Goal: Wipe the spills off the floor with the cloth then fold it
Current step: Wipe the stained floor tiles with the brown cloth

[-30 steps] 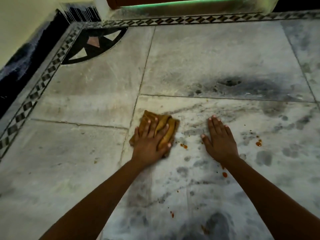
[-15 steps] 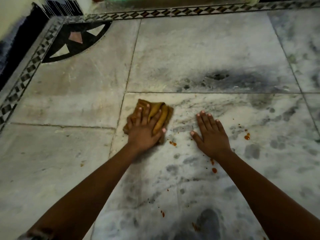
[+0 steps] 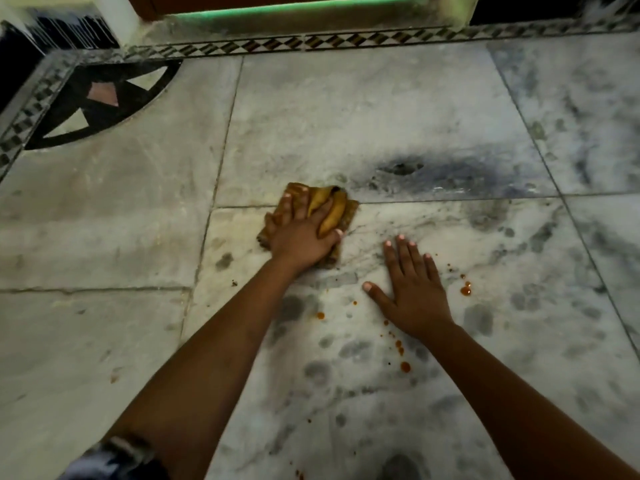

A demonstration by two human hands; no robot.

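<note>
Legible text: none anywhere in view.
Cloth point(image 3: 334, 211) under left hand point(image 3: 301, 237): plain mustard fabric, no tag or print readable.
Floor point(image 3: 104, 237) under right hand point(image 3: 414, 292): marble veining only.
Border strip point(image 3: 346, 41) beyond both hands: geometric inlay, no letters or numbers.

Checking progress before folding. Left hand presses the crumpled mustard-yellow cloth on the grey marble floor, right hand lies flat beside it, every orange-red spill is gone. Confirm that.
Not gone: the head view shows orange-red spill drops lying on the grey marble floor around the right hand. The left hand and crumpled mustard-yellow cloth are as stated.
</note>
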